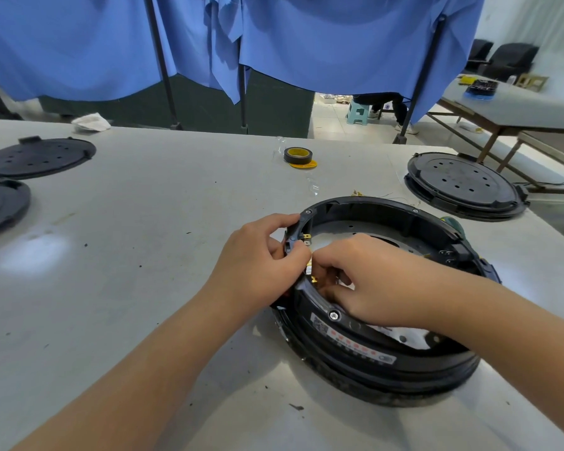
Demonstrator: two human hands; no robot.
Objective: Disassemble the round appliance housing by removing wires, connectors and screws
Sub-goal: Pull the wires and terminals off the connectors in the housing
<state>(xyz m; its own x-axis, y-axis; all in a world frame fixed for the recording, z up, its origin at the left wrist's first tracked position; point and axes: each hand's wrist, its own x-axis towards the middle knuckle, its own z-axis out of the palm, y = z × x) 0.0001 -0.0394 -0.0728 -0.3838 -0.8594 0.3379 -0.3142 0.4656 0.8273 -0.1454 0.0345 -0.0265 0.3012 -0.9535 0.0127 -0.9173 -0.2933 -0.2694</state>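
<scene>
The round housing lies flat on the grey worktop, its open side up, near the front right. The left hand curls its grip over the rim at the left side, fingers pinching a small black connector block with brass tabs; the right hand reaches inside, fingertips pinched on something small there (probably a wire terminal, though it is hidden). To do this well, brace the block firmly and pull the terminal straight off its tab, wiggling gently rather than yanking the wire.
</scene>
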